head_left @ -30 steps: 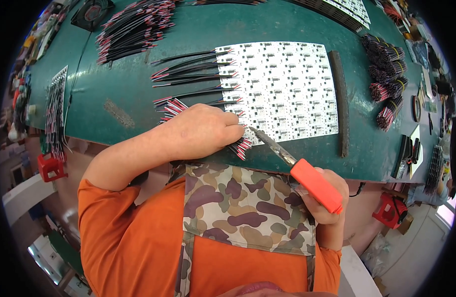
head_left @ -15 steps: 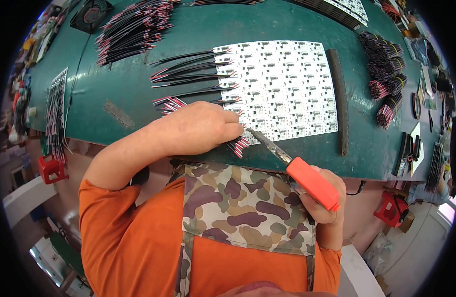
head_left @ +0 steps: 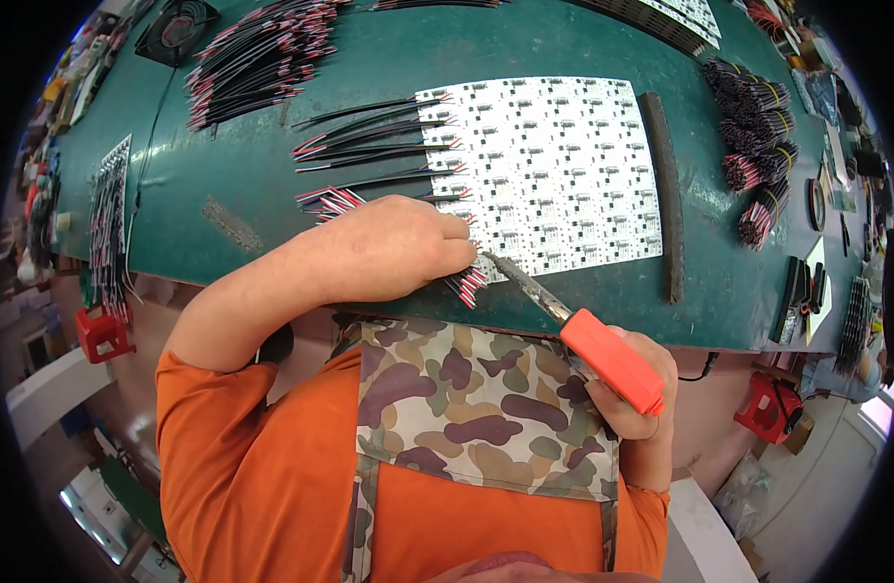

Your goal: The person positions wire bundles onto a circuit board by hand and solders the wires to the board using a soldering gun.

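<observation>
- There's the white, component-dotted, rectangular circuit panel (head_left: 554,175), two o'clock from the nearer left hand (head_left: 408,248), curled tight over black, red-and-white-tipped wires (head_left: 469,289)!
- Right hand (head_left: 636,384), panel's five o'clock, wraps the red-handled soldering iron (head_left: 597,345), pointing half past ten.

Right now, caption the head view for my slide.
Left hand gripping black wires by a white circuit panel, right hand holding a red-handled soldering iron.

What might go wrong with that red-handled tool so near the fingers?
The soldering iron points right beside the left hand; if the right hand slips, it could burn those fingers. The tip might also scorch nearby wires or mark the white circuit board.
</observation>
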`<action>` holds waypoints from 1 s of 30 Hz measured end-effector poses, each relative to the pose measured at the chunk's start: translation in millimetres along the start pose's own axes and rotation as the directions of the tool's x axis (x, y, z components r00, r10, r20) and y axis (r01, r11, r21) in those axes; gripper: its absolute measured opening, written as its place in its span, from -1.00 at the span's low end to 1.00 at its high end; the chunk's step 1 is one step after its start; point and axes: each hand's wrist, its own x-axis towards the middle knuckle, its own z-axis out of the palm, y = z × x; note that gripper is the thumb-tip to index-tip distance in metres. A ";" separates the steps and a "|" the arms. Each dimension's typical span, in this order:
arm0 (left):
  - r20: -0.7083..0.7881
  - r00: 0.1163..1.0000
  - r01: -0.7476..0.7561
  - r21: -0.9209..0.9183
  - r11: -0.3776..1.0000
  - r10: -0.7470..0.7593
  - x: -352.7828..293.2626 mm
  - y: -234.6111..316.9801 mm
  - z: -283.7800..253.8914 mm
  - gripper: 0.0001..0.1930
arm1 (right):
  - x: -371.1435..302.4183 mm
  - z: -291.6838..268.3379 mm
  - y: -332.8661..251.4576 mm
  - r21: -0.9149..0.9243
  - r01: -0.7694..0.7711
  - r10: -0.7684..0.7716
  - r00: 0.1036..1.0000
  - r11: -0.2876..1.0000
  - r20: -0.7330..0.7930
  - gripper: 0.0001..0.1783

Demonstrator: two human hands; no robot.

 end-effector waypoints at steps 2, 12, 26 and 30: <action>0.000 1.000 -0.002 0.002 1.000 0.002 0.2 -0.4 0.1 -0.74 | 0.1 -0.6 -1.3 0.003 -0.008 0.008 1.000 1.000 0.004 -0.36; -0.013 1.000 -0.002 0.032 0.999 0.002 0.7 2.1 1.1 -0.77 | -2.0 -0.2 -2.3 0.053 -0.049 0.048 0.999 0.997 0.007 -0.36; 0.008 1.000 0.007 0.048 0.999 -0.008 2.9 2.7 -2.4 -0.79 | -8.2 -5.9 -0.1 0.029 -0.066 0.067 0.997 0.997 -0.037 -0.37; -0.051 0.998 0.035 0.035 0.999 -0.034 -0.4 3.8 -1.3 -0.74 | -5.2 -1.3 -0.8 0.025 -0.042 0.043 0.997 0.999 -0.060 -0.39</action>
